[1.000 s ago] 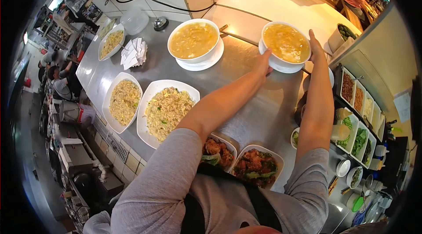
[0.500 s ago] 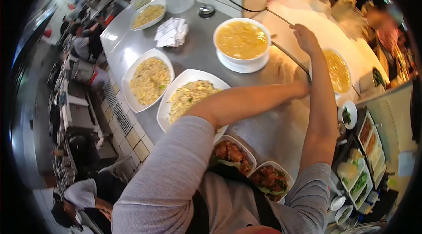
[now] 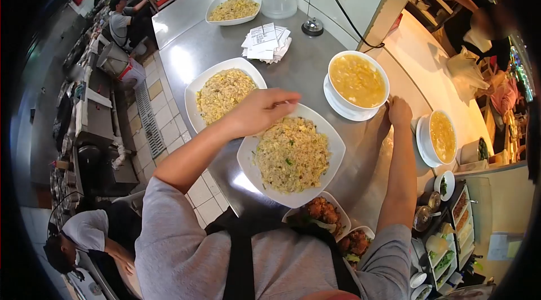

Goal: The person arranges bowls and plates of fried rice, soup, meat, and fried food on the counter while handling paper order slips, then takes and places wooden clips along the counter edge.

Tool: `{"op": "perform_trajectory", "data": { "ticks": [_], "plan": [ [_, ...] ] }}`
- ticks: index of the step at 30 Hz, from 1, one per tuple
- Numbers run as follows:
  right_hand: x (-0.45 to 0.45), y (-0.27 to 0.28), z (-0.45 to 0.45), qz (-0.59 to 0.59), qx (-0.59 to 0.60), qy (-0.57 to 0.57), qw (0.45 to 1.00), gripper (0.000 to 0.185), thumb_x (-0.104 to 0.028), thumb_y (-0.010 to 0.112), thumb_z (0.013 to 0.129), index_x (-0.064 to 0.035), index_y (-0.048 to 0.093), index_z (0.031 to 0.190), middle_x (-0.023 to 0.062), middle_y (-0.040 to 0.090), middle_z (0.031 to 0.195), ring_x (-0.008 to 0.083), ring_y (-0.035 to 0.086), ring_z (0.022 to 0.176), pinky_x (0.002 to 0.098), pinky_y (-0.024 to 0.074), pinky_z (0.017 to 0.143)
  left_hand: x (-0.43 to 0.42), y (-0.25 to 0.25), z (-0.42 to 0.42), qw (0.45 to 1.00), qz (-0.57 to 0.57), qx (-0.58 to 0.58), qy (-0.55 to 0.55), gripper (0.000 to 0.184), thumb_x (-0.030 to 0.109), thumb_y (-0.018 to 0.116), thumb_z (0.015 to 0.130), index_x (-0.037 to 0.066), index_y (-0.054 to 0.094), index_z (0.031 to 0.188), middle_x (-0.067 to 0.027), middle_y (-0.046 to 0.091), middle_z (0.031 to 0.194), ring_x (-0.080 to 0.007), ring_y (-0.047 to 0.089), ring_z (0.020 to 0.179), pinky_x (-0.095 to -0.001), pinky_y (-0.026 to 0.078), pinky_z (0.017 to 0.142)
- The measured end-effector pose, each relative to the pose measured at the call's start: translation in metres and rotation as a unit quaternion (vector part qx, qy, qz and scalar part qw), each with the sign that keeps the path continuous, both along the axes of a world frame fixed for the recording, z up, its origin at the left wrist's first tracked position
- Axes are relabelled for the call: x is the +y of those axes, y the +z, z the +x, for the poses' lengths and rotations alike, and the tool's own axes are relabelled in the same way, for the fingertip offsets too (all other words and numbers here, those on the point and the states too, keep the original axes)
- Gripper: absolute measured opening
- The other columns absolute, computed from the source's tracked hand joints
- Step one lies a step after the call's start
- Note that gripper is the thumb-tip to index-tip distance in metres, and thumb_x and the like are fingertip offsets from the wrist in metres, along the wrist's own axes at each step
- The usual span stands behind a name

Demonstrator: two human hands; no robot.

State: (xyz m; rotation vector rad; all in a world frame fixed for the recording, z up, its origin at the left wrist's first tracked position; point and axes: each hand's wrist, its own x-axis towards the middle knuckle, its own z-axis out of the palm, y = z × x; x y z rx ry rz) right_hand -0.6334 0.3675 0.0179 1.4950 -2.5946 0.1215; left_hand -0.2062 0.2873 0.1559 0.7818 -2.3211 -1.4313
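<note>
My left hand (image 3: pixel 264 112) hovers over the upper left corner of a square white bowl of fried rice (image 3: pixel 293 156), fingers stretched out and slightly apart, nothing seen between them. A second bowl of fried rice (image 3: pixel 225 94) lies just beyond that wrist. My right hand (image 3: pixel 400 113) is low beside a round white bowl of yellow soup (image 3: pixel 358 81), which stands on a white saucer (image 3: pixel 345 109). Its fingers are bent and partly hidden, so contact cannot be made out. Another soup bowl (image 3: pixel 442 137) stands on a saucer to the right of that hand.
Two bowls of fried meat (image 3: pixel 324 213) are near my torso. Farther back are paper slips (image 3: pixel 267 42), a bell (image 3: pixel 312 27), a plastic tub (image 3: pixel 279 1) and a third rice bowl (image 3: pixel 234 9). Ingredient trays (image 3: pixel 445 260) stand lower right. People work at the left; another person is upper right.
Both hands have left the soup bowl they held, which now stands farther right on the pale counter. My left hand has swung left to the rice bowl, which sits nearer the view's middle.
</note>
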Motion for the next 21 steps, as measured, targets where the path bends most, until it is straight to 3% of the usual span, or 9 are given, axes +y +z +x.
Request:
{"op": "perform_trajectory", "data": {
  "ticks": [1,3,5,9,12,13,16,17,21],
  "plan": [
    [0.009,-0.003,0.001,-0.009,0.013,-0.014,1.0,0.024,-0.023,0.048,0.086,-0.0006,0.058,0.09,0.017,0.064,0.084,0.0297,0.063,0.072,0.0413,0.0508,0.066,-0.004,-0.006,0.013,1.0,0.007,0.012,0.021,0.031,0.018,0.053,0.091,0.001,0.055,0.117,-0.0075,0.063,0.101,-0.013,0.057,0.096,-0.0257,0.045,0.084],
    [0.02,-0.005,0.006,-0.065,-0.21,-0.097,0.971,0.021,-0.019,0.047,0.086,-0.0001,0.055,0.087,0.0151,0.063,0.078,0.026,0.061,0.059,0.0381,0.0511,0.059,-0.008,-0.015,0.034,0.997,0.049,0.034,0.047,0.03,0.015,0.054,0.09,0.0,0.056,0.116,-0.0065,0.062,0.1,-0.0125,0.057,0.095,-0.0249,0.045,0.083],
    [0.027,-0.021,0.008,-0.177,-0.461,-0.148,0.857,0.015,-0.015,0.042,0.085,-0.0013,0.049,0.081,0.0086,0.058,0.067,0.0177,0.053,0.042,0.0332,0.0497,0.044,-0.007,-0.025,0.046,0.993,0.076,0.057,0.064,0.028,0.013,0.054,0.09,-0.001,0.056,0.115,-0.0058,0.062,0.099,-0.012,0.057,0.094,-0.0244,0.045,0.083],
    [0.017,-0.006,0.056,-0.244,-0.641,-0.245,0.686,0.009,-0.012,0.049,0.083,-0.0041,0.047,0.079,0.0019,0.043,0.058,0.0118,0.044,0.038,0.0307,0.0518,0.039,-0.005,-0.032,0.067,0.989,0.044,0.102,0.093,0.025,0.014,0.056,0.089,0.001,0.06,0.11,-0.0081,0.064,0.096,-0.0132,0.059,0.088,-0.0256,0.047,0.079],
    [0.007,-0.017,0.068,-0.305,-0.635,-0.268,0.657,0.014,-0.016,0.054,0.084,-0.0039,0.049,0.08,0.0012,0.043,0.059,0.0106,0.044,0.039,0.028,0.0515,0.038,-0.021,-0.037,0.092,0.982,-0.031,0.122,0.139,0.023,0.013,0.057,0.088,0.001,0.062,0.107,-0.0087,0.065,0.095,-0.0135,0.061,0.087,-0.0264,0.048,0.077],
    [0.001,-0.015,0.071,-0.286,-0.588,-0.269,0.707,0.02,-0.022,0.055,0.086,-0.0028,0.052,0.081,0.0015,0.047,0.057,0.0107,0.047,0.04,0.0268,0.0505,0.037,-0.029,-0.04,0.103,0.978,-0.058,0.127,0.157,0.022,0.013,0.057,0.087,0.001,0.062,0.106,-0.0084,0.065,0.095,-0.0132,0.06,0.087,-0.0264,0.048,0.077],
    [-0.008,-0.018,0.067,-0.258,-0.528,-0.256,0.767,0.02,-0.022,0.054,0.087,-0.0024,0.056,0.084,0.0036,0.054,0.058,0.0108,0.051,0.041,0.0257,0.0503,0.036,-0.049,-0.045,0.135,0.969,0.016,0.137,0.207,0.021,0.012,0.057,0.087,0.002,0.063,0.104,-0.0079,0.065,0.094,-0.0124,0.06,0.085,-0.0261,0.048,0.076],
    [-0.01,-0.021,0.066,-0.279,-0.553,-0.244,0.746,0.02,-0.022,0.054,0.087,-0.0027,0.059,0.086,0.0061,0.058,0.061,0.0115,0.053,0.041,0.0253,0.0492,0.035,-0.056,-0.048,0.144,0.966,0.027,0.137,0.217,0.021,0.011,0.056,0.087,0.002,0.063,0.105,-0.0075,0.065,0.093,-0.0115,0.06,0.084,-0.0256,0.048,0.076],
    [-0.013,-0.016,0.073,-0.261,-0.527,-0.259,0.766,0.021,-0.022,0.055,0.086,-0.0026,0.061,0.089,0.0064,0.059,0.063,0.0134,0.055,0.043,0.0252,0.0485,0.035,-0.074,-0.06,0.168,0.958,0.018,0.104,0.267,0.021,0.011,0.055,0.088,0.0,0.061,0.106,-0.0042,0.064,0.094,-0.011,0.059,0.085,-0.0243,0.046,0.078]
  ]
}}
